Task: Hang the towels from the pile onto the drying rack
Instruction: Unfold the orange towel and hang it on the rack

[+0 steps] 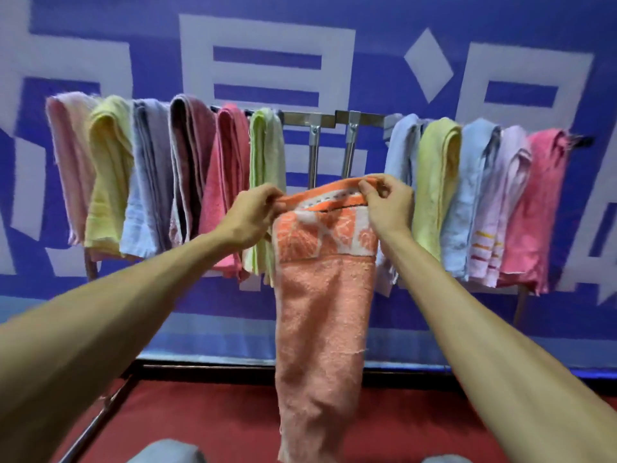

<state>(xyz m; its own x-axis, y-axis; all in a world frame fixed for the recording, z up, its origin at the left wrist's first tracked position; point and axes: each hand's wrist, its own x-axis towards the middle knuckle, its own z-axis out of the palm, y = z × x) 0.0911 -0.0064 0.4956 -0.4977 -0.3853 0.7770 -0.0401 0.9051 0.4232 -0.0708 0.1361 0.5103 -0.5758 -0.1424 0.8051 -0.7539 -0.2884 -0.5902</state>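
View from the person's own head: two bare forearms reach forward toward a metal drying rack (334, 115) that stands before a blue banner (367, 21) with large white shapes. The left grip (253, 212) and the right grip (387, 202) each pinch the top edge of an orange towel (324, 312), fingers and thumbs curled over its woven border; the left grip has the left corner, the right grip the right corner, and the edge runs between them. The towel hangs straight down below both grips; its orange-and-white patterned band lies just under the hands; its plain peach length falls toward the red floor (200, 426). The towel is nearer than the rack, in front of the rail's bare middle stretch; whether it touches the rack cannot be told. Left of that stretch hangs a row of towels, a pale green towel (265, 155) closest; right of it hangs another row, a pale blue towel (402, 148) closest.
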